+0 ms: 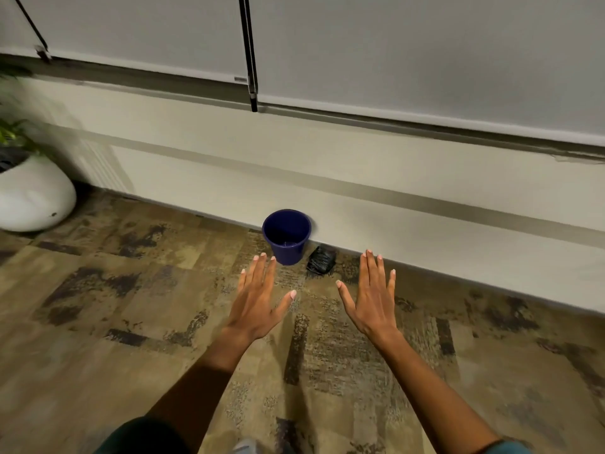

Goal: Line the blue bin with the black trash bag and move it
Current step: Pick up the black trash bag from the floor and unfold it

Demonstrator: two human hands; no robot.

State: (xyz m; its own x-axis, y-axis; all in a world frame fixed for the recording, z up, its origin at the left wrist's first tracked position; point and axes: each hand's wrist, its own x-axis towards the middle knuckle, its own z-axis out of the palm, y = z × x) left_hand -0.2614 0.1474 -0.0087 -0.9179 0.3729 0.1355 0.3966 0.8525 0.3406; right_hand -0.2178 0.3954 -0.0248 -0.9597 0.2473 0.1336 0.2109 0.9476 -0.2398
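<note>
A small blue bin point(286, 236) stands upright on the carpet against the base of the wall, with no liner inside. Just to its right lies a folded black trash bag point(321, 260) on the floor. My left hand point(258, 296) is stretched out flat, palm down, fingers apart, its fingertips just below the bin in the view. My right hand point(373, 296) is held the same way, to the right of the bag. Neither hand touches anything.
A white round planter point(36, 194) with a green plant stands on the floor at the far left. A pale wall ledge point(393, 178) runs behind the bin, with window blinds above. Patterned brown carpet point(131, 306) covers the floor.
</note>
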